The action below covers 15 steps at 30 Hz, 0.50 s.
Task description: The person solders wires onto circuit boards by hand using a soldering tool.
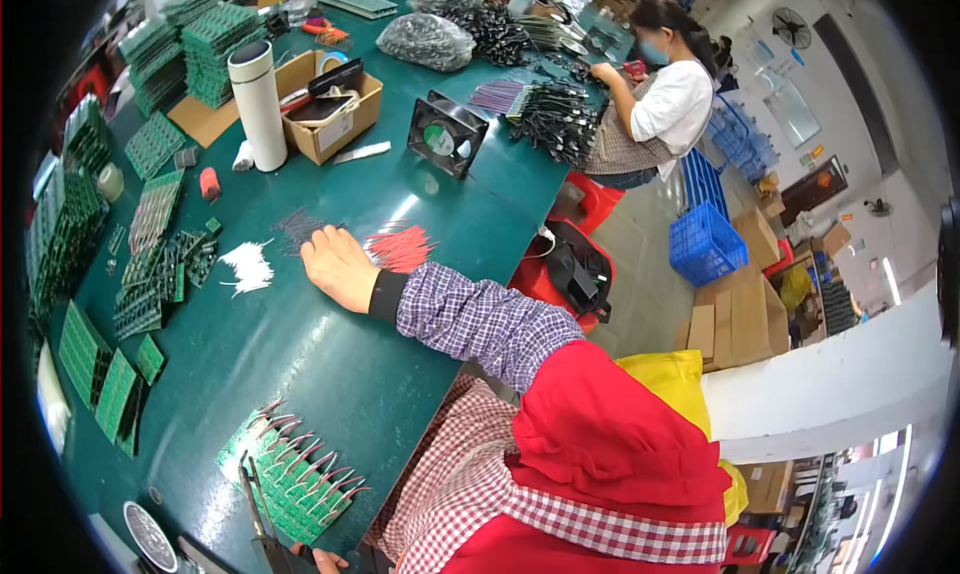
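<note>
Reaching across one dark green tabletop (310, 379) with the right hand (345, 269), palm down, with fingers bent over the near edge of one pile of thin dark grey wires (298, 224); impossible to tell whether grasping any. Close by, two more piles: one of short white wires (248, 269) to one side, one of short red wires (402, 248) to the other. Down by the lower edge, only part of the left hand (325, 560), just beside one slender black two-pronged hand tool (268, 546); impossible to tell whether clenched on it or released. Beneath the prongs, flat on the table before the body, one green circuit-board panel (300, 484) with many brownish-and-white wires across it. Farther back, one tall white cylindrical bottle (258, 109), one open brown cardboard box (335, 134), one square black fan (447, 134). Beyond, one masked co-worker (668, 114) in white.
</note>
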Tool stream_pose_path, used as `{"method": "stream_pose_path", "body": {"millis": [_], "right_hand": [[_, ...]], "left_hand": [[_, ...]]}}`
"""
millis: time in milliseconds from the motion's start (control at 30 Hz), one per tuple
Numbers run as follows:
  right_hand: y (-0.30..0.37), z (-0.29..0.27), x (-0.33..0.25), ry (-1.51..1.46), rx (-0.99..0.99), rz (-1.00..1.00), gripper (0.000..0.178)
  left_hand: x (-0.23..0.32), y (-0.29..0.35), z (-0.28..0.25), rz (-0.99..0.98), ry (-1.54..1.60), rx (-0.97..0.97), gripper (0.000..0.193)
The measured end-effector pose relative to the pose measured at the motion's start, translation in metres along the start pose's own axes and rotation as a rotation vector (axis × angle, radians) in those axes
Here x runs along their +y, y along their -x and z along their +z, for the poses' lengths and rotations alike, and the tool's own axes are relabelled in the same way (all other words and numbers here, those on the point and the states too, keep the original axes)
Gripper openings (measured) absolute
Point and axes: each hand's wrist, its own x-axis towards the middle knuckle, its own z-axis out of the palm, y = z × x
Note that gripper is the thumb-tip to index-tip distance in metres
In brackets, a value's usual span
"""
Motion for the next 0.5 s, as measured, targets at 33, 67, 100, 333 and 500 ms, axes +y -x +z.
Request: {"method": "stream_pose_path", "body": {"millis": [33, 67, 100, 333, 500], "right_hand": [[-0.008, 0.003, -0.002, -0.002, 0.011, 0.000, 0.009], [-0.015, 0.007, -0.004, -0.008, 0.020, -0.008, 0.008], [0.027, -0.012, 0.007, -0.028, -0.058, -0.070, 0.008], [0.009, -0.024, 0.006, 0.005, 0.009, -0.008, 0.005], [0.000, -0.049, 0.005, -0.125, -0.133, -0.091, 0.006]], "left_hand": [[0.028, 0.001, 0.003, 0.026, -0.087, -0.126, 0.045], [0.044, -0.001, 0.010, 0.049, -0.174, -0.243, 0.057], [0.043, 0.074, 0.009, -0.047, -0.170, -0.209, 0.057], [0.025, 0.033, 0.013, 0.061, 0.127, -0.102, 0.018], [0.078, 0.057, 0.032, 0.076, 0.309, 0.010, 0.017]]}}
